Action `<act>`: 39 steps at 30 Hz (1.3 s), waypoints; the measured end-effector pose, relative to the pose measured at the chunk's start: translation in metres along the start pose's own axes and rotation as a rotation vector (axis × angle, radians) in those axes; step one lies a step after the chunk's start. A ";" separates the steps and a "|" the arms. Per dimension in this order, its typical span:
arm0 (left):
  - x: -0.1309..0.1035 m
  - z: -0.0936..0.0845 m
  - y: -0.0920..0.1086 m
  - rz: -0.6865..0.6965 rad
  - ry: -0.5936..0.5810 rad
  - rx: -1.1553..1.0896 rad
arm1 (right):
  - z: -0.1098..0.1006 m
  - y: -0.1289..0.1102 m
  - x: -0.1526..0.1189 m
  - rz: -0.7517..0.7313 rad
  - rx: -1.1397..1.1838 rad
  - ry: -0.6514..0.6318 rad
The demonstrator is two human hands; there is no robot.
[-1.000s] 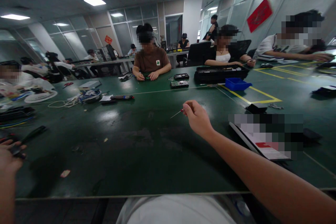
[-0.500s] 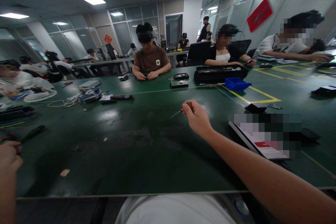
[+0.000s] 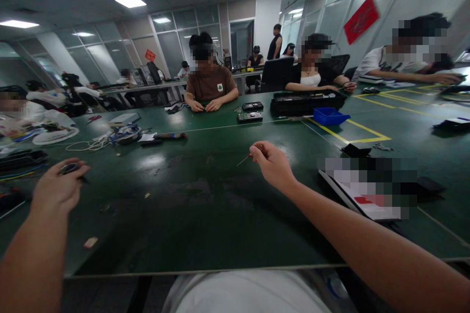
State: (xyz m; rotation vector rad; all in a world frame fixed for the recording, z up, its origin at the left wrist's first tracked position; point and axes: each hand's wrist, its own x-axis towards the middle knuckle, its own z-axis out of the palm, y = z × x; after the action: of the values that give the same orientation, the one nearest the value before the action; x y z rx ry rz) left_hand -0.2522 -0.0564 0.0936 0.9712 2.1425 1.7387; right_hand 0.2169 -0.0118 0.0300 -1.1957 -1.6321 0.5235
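Your right hand (image 3: 274,164) pinches a small red-handled screwdriver (image 3: 248,155) above the middle of the green counter (image 3: 191,205), tip pointing left. Keep that pinch firm and the tip steady. Your left hand (image 3: 58,188) curls over a small dark object (image 3: 69,168) near the counter's left edge; hold it flat and still.

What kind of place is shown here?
Probably an electronics assembly or repair workshop: long green worktable, hard drives before seated workers, and a small screwdriver in the right hand.
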 end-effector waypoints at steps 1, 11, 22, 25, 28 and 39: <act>0.000 0.014 -0.001 -0.034 -0.045 -0.096 | 0.000 0.000 0.000 -0.010 -0.002 -0.005; -0.125 0.155 0.028 0.270 -0.879 0.053 | -0.002 -0.001 -0.003 -0.026 0.073 0.016; -0.187 0.217 0.032 0.614 -0.995 0.153 | -0.007 -0.012 -0.004 -0.028 0.236 0.114; -0.193 0.219 0.023 0.635 -1.011 0.108 | -0.003 -0.008 -0.004 -0.029 0.230 0.043; -0.194 0.219 0.018 0.629 -0.993 0.084 | 0.001 -0.002 -0.004 -0.022 0.177 0.006; -0.190 0.213 0.017 0.618 -0.948 0.054 | -0.003 -0.007 -0.002 -0.007 0.068 0.058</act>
State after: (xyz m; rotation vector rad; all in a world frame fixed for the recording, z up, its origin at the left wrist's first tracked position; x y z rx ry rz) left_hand 0.0149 -0.0020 0.0062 2.0830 1.3280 0.9961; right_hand 0.2164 -0.0172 0.0357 -1.1442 -1.5573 0.5314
